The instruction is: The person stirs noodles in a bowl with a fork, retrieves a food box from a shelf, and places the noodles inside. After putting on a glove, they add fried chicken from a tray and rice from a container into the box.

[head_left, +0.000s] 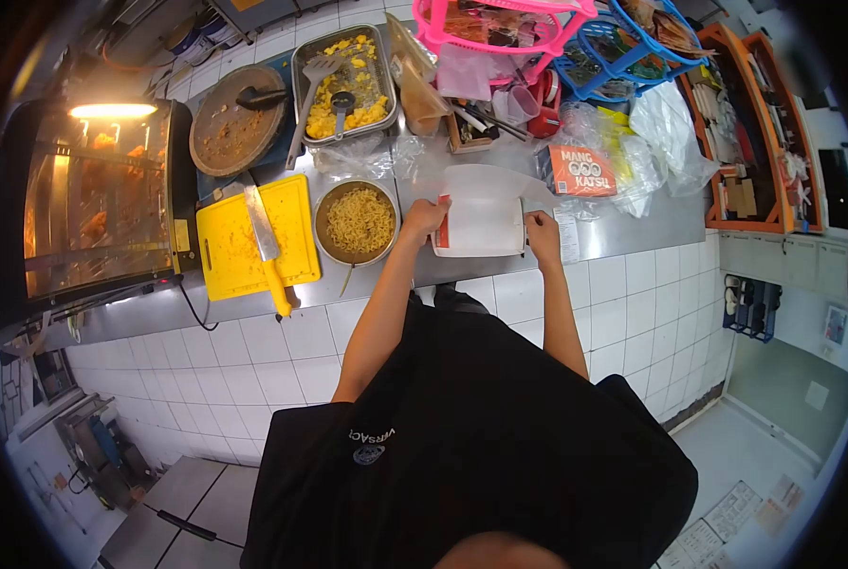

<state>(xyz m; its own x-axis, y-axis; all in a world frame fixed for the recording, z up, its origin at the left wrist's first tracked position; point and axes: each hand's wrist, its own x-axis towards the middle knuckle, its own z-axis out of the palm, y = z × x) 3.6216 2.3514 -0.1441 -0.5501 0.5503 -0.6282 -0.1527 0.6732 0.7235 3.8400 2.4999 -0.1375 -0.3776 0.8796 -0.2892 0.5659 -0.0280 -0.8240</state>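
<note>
The box [481,226] in front of you was open at the near edge of the worktop [623,235]; whether it rested there or was lifted, I could not tell. It was white inside and roughly rectangular, with a pale flap spread from its twelve o'clock side and an orange-red patch at nine o'clock. Your left hand [426,216] pinched that nine o'clock wall, so the box lay at its three o'clock. Your right hand [542,232] had its fingers curled against the opposite edge, the box at its nine o'clock; I could not tell whether it pinched. Beyond your left hand, at nine o'clock, a pot [353,259] held noodles [359,218]. An orange carton [581,172] stood at two o'clock.
</note>
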